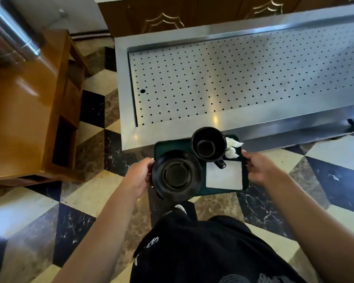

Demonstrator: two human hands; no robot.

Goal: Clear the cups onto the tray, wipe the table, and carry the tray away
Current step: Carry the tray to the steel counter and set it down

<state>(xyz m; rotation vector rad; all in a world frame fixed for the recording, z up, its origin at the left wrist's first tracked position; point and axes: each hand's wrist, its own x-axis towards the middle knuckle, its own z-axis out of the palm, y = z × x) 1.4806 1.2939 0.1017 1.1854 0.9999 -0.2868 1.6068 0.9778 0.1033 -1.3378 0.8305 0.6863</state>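
Hands: left hand [138,176] clasps the left edge of the tray [172,144], fingers curled round the rim; right hand [258,170] clasps the right edge likewise. Both forearms reach forward from the lower corners, bare, roughly level, tray held between them in front of the body.

Tray: dark green, held above the floor, its far edge just beside the near rim of the steel counter [233,78].

Contents: black saucer [177,175] at the left, overhanging the tray's near-left edge, next to the left hand; black cup [208,145] upright behind it, handle pointing toward the person; white square napkin [224,175] flat at the right, near the right hand; crumpled tissue [232,149] at the far right corner.

Surroundings: perforated counter top; wooden cabinet [29,109] at left; chequered marble floor [80,211] below; dark clothing at the bottom.
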